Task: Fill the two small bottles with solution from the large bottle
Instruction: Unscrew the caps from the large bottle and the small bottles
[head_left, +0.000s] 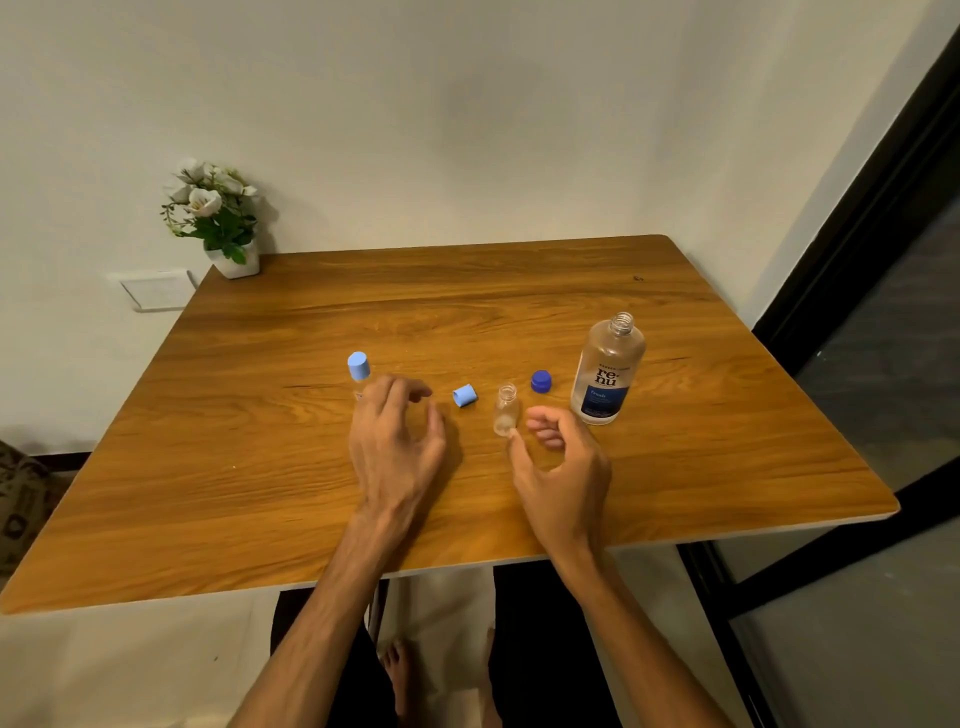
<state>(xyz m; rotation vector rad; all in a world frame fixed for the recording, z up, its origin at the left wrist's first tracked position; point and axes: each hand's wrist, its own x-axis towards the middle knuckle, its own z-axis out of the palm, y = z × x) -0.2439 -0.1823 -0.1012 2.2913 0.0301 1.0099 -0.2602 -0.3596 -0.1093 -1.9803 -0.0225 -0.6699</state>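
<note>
The large clear bottle (607, 370) with a dark blue label stands uncapped at the right of the wooden table (260, 493). Its dark blue cap (541, 382) lies just left of it. One small clear bottle (505, 409) stands uncapped near the middle, and its light blue cap (465, 395) lies on its side to the left. A second small bottle with a light blue cap (359, 368) stands further left, its body partly hidden behind my left hand (396, 441). That hand hovers with fingers apart, holding nothing. My right hand (561, 462) is loosely curled, thumb tip touching the uncapped small bottle's base.
A white pot of artificial flowers (218, 218) stands at the table's far left corner by the wall. A dark door frame (857, 270) runs along the right side. A wall socket plate (156, 288) sits left of the table.
</note>
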